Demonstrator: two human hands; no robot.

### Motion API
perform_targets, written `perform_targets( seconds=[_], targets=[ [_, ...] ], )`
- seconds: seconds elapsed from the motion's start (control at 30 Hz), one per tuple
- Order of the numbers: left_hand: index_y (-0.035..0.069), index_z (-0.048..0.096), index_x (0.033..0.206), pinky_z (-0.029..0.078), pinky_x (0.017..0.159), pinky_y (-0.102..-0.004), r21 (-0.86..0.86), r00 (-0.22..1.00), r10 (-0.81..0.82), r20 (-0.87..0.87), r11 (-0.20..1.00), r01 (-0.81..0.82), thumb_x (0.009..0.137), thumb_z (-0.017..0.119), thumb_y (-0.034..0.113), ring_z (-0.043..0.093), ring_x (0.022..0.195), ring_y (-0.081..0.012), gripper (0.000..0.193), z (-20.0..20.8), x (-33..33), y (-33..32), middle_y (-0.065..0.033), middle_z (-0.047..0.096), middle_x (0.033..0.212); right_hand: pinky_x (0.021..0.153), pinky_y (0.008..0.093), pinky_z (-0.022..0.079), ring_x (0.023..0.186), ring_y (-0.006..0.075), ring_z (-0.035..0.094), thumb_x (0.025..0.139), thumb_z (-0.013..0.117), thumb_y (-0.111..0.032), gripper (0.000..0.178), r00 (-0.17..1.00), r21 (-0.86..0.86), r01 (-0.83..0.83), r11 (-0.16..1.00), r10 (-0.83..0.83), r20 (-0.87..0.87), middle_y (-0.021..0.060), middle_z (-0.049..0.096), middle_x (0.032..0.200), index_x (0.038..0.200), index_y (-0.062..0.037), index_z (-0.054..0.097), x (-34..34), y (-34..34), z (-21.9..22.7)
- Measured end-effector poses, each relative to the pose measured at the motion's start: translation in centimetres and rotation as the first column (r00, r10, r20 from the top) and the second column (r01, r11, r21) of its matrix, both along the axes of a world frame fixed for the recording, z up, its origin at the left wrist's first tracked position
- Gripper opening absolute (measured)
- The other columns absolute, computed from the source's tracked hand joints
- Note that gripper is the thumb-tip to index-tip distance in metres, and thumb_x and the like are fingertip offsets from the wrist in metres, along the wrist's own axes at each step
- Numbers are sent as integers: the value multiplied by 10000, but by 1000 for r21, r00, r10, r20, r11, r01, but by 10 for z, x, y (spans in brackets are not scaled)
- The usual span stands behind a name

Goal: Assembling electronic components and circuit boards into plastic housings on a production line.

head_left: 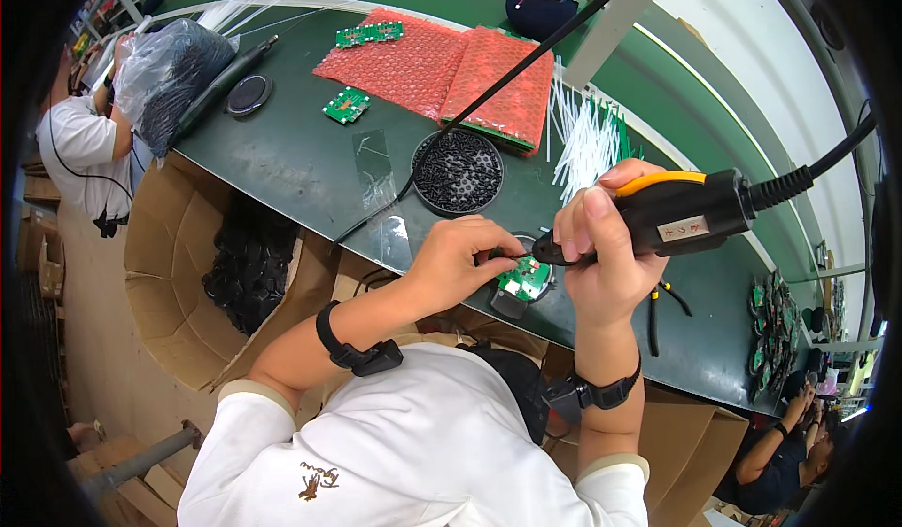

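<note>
My right hand (601, 255) is wrapped round a black electric screwdriver (681, 217) with a yellow lever and a cable at its back end. The screwdriver lies nearly level, its tip pointing left toward my other hand. My left hand (460, 262) is closed in a pinch at that tip; whatever is between the fingertips is too small to make out. Just below both hands, a green circuit board (528, 281) sits in a round dark housing near the table's front edge. A round black dish (458, 172) full of small black screws stands beyond my left hand.
Red bubble wrap (395, 62) with circuit boards lies at the back, beside white cable ties (587, 142). A black cable crosses the table. Cutters (655, 320) and a pile of assembled boards (772, 334) lie right. Cardboard box (169, 273) holds black parts. Other people sit left and right.
</note>
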State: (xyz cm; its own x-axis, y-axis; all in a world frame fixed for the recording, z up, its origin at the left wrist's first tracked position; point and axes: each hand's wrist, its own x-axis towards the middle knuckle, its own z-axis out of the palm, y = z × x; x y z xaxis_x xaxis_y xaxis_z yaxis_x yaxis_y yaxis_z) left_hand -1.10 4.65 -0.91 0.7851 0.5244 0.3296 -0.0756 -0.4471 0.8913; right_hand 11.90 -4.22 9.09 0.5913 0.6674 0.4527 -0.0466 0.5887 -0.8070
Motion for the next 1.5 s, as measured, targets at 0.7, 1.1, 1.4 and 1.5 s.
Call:
perform_targets(
  seconds=[0.7,1.1,1.4,1.5],
  targets=[
    [91,761,1097,534,781,-351,55,996,-20,-88,998,24,699,888,52,634,828,-211,420,-3,7,1,-32,754,971,459,249,409,493,90,532,914,699,89,225,990,-64,137,989,-134,47,44,587,699,1078,7,569,-1,8,-14],
    [80,699,1139,550,759,-379,42,992,-30,-122,998,36,726,873,49,660,828,-255,449,4,7,1,-79,671,1002,444,261,384,449,106,483,957,697,18,161,971,-148,182,972,-154,181,33,536,647,1028,-10,555,1,15,-19],
    [73,702,1117,550,752,-389,104,995,-11,-103,994,22,731,874,60,670,830,-260,422,1,4,1,-92,648,973,574,230,424,651,52,554,885,791,18,227,958,-149,237,960,-205,203,-8,617,781,980,-35,592,-2,10,-30],
    [68,696,1123,549,756,-391,116,991,-10,-135,993,26,740,869,69,670,840,-262,420,1,5,0,-90,648,953,570,228,427,647,53,556,884,793,19,226,952,-143,236,961,-199,234,-6,616,779,987,-29,598,-7,7,-27]
  ],
)
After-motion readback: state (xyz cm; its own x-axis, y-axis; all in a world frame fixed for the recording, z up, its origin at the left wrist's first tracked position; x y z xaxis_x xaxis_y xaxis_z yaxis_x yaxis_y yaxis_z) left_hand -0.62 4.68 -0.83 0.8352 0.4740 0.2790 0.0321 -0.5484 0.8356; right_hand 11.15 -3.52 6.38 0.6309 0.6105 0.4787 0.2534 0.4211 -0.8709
